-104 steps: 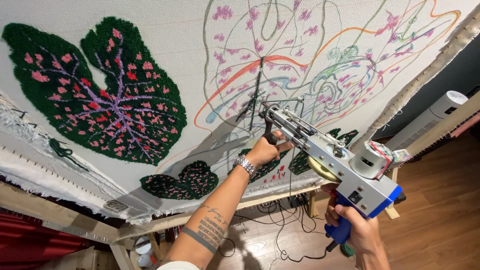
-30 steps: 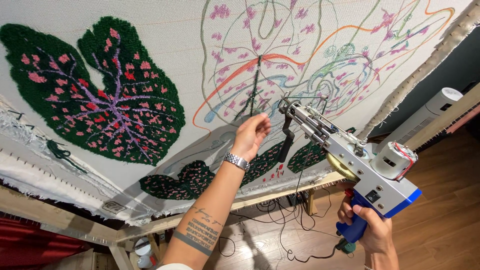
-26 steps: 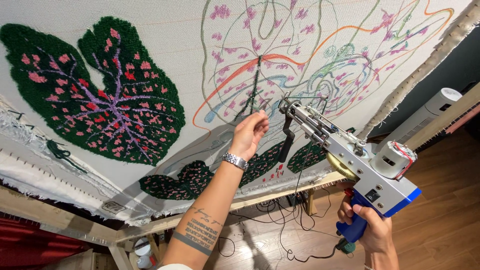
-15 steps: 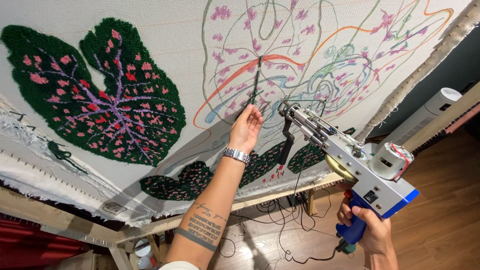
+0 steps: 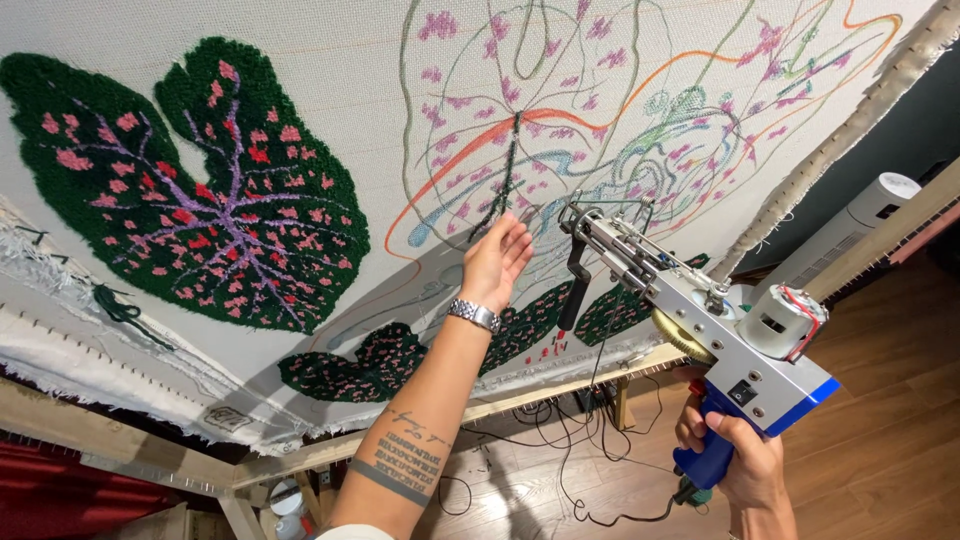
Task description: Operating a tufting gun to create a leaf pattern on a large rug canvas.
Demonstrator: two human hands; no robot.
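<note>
My left hand (image 5: 497, 260), with a metal watch on the wrist, reaches up to the white tufting cloth (image 5: 330, 110) and its fingertips touch a short dark green tufted line (image 5: 508, 175) in the drawn leaf pattern. The fingers are loosely together and hold nothing. My right hand (image 5: 735, 462) grips the blue handle of a silver tufting gun (image 5: 700, 310), held off the cloth with its needle end pointing up and left, close to my left hand.
A finished dark green tufted leaf (image 5: 190, 190) with pink spots and purple veins fills the cloth's left. Smaller green leaves (image 5: 380, 355) sit by the wooden frame's (image 5: 300, 455) lower edge. Black cables (image 5: 560, 460) lie on the wooden floor. A white tower appliance (image 5: 850, 225) stands right.
My left hand let go of the gun's front and rose up the cloth to the dark green line. The gun dropped slightly to the right in my right hand.
</note>
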